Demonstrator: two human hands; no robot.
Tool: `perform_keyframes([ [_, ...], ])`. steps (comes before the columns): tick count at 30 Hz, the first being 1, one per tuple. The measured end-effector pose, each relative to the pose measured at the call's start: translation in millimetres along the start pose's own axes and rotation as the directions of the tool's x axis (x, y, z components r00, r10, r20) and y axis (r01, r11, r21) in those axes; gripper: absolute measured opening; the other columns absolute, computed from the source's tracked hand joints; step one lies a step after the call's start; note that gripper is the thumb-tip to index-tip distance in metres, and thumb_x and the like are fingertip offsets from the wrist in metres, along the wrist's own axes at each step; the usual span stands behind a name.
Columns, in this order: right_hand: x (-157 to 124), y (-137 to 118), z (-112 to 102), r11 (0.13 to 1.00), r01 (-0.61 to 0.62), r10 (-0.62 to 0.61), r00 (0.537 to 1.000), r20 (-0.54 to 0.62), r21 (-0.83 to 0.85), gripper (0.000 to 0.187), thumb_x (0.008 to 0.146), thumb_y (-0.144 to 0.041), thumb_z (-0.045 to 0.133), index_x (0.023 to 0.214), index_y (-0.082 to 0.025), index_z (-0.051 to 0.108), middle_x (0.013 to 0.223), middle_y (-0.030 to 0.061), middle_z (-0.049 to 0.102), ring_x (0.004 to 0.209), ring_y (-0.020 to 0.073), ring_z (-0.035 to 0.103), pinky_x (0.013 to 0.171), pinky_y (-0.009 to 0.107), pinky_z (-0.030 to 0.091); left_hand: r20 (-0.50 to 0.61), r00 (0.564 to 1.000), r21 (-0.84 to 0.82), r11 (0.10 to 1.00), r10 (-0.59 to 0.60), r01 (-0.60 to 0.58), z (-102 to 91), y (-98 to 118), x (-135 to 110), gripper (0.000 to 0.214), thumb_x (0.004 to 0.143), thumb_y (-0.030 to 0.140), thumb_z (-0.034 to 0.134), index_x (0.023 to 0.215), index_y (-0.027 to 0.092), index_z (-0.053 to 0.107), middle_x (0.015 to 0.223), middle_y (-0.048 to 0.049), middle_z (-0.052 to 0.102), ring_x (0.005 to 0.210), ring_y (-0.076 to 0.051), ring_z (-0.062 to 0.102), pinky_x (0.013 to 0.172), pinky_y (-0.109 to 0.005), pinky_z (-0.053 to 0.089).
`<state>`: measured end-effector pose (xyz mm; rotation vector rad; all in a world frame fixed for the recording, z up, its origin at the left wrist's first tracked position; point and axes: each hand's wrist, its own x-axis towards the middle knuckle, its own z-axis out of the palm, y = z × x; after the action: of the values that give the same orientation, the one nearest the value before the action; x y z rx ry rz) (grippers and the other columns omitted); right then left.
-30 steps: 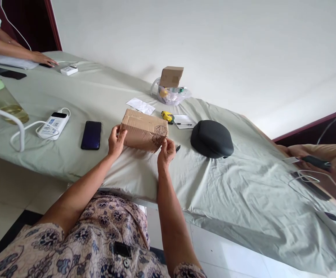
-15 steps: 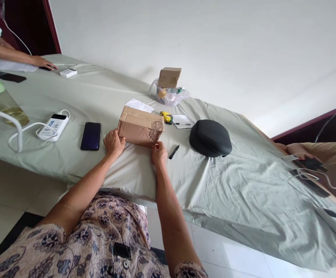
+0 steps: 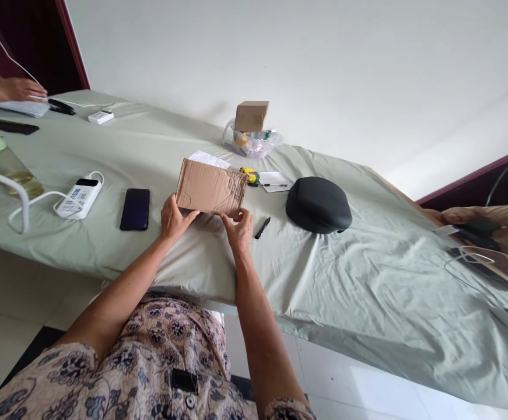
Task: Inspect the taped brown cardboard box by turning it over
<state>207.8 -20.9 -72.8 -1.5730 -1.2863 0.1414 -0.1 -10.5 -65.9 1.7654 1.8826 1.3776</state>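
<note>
A brown cardboard box (image 3: pixel 210 185) with dark scribbles at its right end is tilted over the green-covered table (image 3: pixel 192 256), one broad face turned up. My left hand (image 3: pixel 175 218) grips its near left corner, thumb along the lower edge. At the near right corner, my right hand (image 3: pixel 238 227) pinches the same edge between thumb and fingers. Just right of that hand lies a black pen (image 3: pixel 263 228). A white sheet of paper (image 3: pixel 209 158) shows from behind the box, and a yellow and black tape measure (image 3: pixel 250 175) sits by its far right corner.
A phone (image 3: pixel 135 209), a white power bank (image 3: pixel 79 199) with a cable, and a green-lidded bottle (image 3: pixel 4 160) lie left. Rightward is a black case (image 3: pixel 319 205). Behind, a clear basket (image 3: pixel 254 146) carries a small box (image 3: pixel 251 116). Other people's hands show at both sides.
The box has been tipped so its top face shows more and its front side less. Both my thumbs have shifted inward along its near edge. The left co-worker's hand has moved back left.
</note>
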Motion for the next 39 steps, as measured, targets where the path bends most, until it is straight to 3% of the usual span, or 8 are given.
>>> perform_keyframes([
  [4,-7,-13,0,0.994,-0.002,-0.002,0.999,-0.033,-0.109,0.074,0.071,-0.072,0.077,0.117,-0.018,0.054,0.101,0.0092,0.059,0.098,0.0271,0.058,0.087,0.040,0.048,-0.019,0.997,-0.126,0.990,-0.068,0.065,3.8,4,-7,0.100,0.069,0.062,0.083,0.144,0.013,0.037,0.145,-0.0263,0.052,0.136,-0.042,0.053,0.112,-0.053,0.046],
  [9,-14,-22,2,0.975,-0.037,0.033,0.999,-0.022,-0.219,0.085,0.071,-0.075,0.075,0.126,-0.014,0.051,0.115,0.0193,0.058,0.114,0.0368,0.055,0.096,0.051,0.046,-0.021,0.987,-0.148,0.977,-0.160,0.155,7.4,15,-14,0.101,0.068,0.058,0.085,0.145,0.014,0.036,0.146,-0.0267,0.051,0.137,-0.044,0.052,0.112,-0.057,0.045],
  [18,1,-12,-4,0.999,0.029,-0.029,1.000,-0.005,0.038,0.065,0.072,-0.066,0.077,0.111,-0.017,0.060,0.089,0.0037,0.056,0.084,0.0224,0.055,0.084,0.039,0.048,-0.065,0.989,-0.193,0.974,-0.131,0.116,1.2,8,-8,0.091,0.076,0.057,0.079,0.145,0.013,0.040,0.147,-0.0256,0.052,0.139,-0.037,0.052,0.115,-0.049,0.045],
  [25,7,-13,-17,0.977,0.092,-0.073,0.992,-0.104,0.190,0.059,0.084,-0.075,0.055,0.101,-0.019,0.062,0.080,0.0009,0.055,0.080,0.0196,0.054,0.082,0.036,0.046,-0.189,0.981,-0.246,0.969,-0.044,-0.003,3.0,-6,2,0.060,0.095,0.064,0.046,0.128,0.015,0.058,0.125,-0.0199,0.067,0.119,-0.031,0.064,0.104,-0.047,0.052],
  [29,7,-11,-15,0.982,0.026,-0.015,0.998,-0.058,0.186,0.063,0.081,-0.079,0.052,0.097,-0.019,0.062,0.079,0.0009,0.055,0.078,0.0196,0.053,0.081,0.036,0.046,-0.161,0.985,-0.231,0.973,-0.055,0.017,4.9,-8,3,0.058,0.093,0.062,0.050,0.127,0.015,0.058,0.125,-0.0208,0.066,0.121,-0.032,0.062,0.106,-0.049,0.050],
  [32,5,-10,-10,0.986,-0.017,0.026,0.998,-0.054,0.166,0.069,0.081,-0.081,0.049,0.107,-0.019,0.061,0.085,0.0029,0.058,0.083,0.0212,0.056,0.084,0.038,0.047,-0.106,0.992,-0.260,0.965,-0.064,0.034,2.5,-4,1,0.054,0.091,0.059,0.056,0.124,0.017,0.056,0.126,-0.0185,0.064,0.123,-0.031,0.060,0.106,-0.047,0.050],
  [36,-1,-12,-4,0.993,-0.032,0.042,0.995,-0.088,0.116,0.082,0.076,-0.086,0.053,0.121,-0.017,0.055,0.100,0.0080,0.059,0.094,0.0244,0.057,0.092,0.042,0.048,-0.019,0.995,-0.343,0.936,-0.096,0.084,-2.5,8,-4,0.051,0.085,0.058,0.065,0.116,0.020,0.051,0.118,-0.0135,0.064,0.109,-0.029,0.065,0.095,-0.044,0.054],
  [39,-5,-14,-2,0.998,-0.041,0.046,0.991,-0.126,0.042,0.087,0.072,-0.090,0.056,0.119,-0.016,0.053,0.105,0.0113,0.058,0.100,0.0284,0.056,0.095,0.046,0.049,-0.009,0.991,-0.347,0.930,-0.135,0.123,-5.3,17,-7,0.055,0.079,0.059,0.073,0.111,0.022,0.048,0.112,-0.0113,0.063,0.104,-0.029,0.065,0.091,-0.044,0.055],
])
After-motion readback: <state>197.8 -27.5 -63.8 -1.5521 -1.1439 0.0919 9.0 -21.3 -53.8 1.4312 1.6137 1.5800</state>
